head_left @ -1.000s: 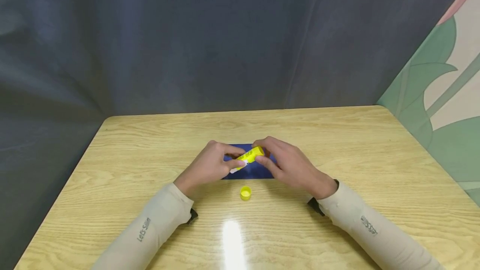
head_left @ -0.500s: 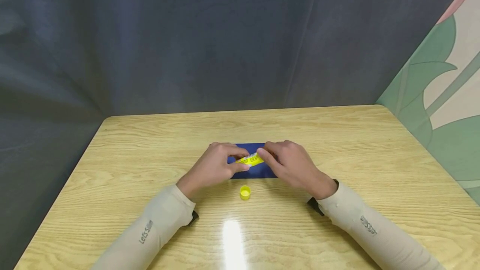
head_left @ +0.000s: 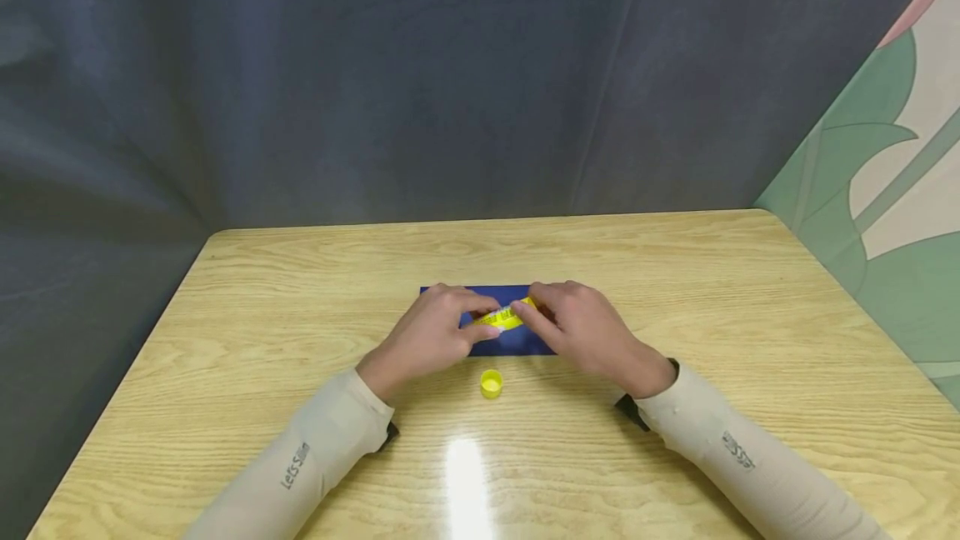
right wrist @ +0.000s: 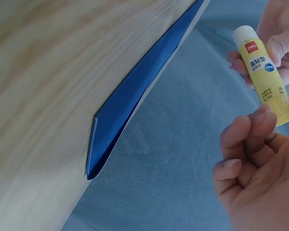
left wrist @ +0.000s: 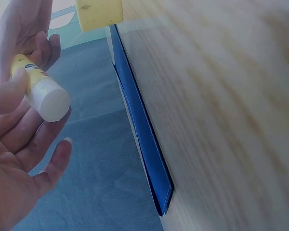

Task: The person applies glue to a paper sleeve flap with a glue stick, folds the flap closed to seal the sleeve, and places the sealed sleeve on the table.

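Between both hands, above a blue sheet (head_left: 525, 346), is a yellow glue stick (head_left: 503, 318) with a white end. My left hand (head_left: 431, 332) pinches it near the white end, which faces the camera in the left wrist view. The thumb and fingers of my right hand (head_left: 585, 327) grip the yellow end. Printed labels show on the glue stick (right wrist: 262, 72) in the right wrist view. A small yellow cap (head_left: 491, 384) stands on the table in front of the sheet, its hollow side up.
The wooden table (head_left: 300, 273) meets a dark curtain (head_left: 450, 82) along its back edge. The blue sheet (left wrist: 139, 115) looks folded, with its edges slightly raised. A patterned panel (head_left: 885, 165) is at the right.
The glue stick has turned to lie flatter, its white end now covered by my left fingers in the head view. My left hand has shifted slightly right; my right fingers have changed their hold.
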A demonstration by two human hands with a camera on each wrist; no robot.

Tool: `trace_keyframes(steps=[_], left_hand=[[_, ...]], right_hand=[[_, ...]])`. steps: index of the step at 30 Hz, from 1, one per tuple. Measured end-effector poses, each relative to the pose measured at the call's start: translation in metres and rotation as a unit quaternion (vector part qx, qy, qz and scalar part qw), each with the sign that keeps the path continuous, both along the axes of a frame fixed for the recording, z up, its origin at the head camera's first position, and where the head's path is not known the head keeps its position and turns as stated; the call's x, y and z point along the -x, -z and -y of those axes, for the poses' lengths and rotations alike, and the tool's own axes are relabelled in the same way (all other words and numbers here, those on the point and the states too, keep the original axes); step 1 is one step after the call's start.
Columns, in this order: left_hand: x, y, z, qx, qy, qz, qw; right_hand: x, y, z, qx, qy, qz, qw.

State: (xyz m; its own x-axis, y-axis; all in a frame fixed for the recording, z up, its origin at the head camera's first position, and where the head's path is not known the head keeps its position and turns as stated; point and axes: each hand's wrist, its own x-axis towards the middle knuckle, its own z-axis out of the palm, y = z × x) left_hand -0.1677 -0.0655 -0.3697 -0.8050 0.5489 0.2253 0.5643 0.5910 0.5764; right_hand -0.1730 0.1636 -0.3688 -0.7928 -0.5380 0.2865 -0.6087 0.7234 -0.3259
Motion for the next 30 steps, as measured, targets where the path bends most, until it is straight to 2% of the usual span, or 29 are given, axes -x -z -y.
trace_keyframes(steps=[12,23,30], left_hand=[[0.0023,-0.0008,0.0015,0.004,0.012,-0.006,0.9999],[0.0032,0.0021,0.002,-0.013,0.002,0.025,0.9996],[0.0048,0.0,0.0037,-0.012,0.009,0.036,0.9992]], right_hand=[[-0.0004,0.0005,0.0003,0.005,-0.012,-0.015,1.0],[-0.0008,0.0025,0.0001,0.009,-0.06,-0.05,0.997],[-0.0001,0.0034,-0.0013,0.016,-0.079,-0.08,0.994]])
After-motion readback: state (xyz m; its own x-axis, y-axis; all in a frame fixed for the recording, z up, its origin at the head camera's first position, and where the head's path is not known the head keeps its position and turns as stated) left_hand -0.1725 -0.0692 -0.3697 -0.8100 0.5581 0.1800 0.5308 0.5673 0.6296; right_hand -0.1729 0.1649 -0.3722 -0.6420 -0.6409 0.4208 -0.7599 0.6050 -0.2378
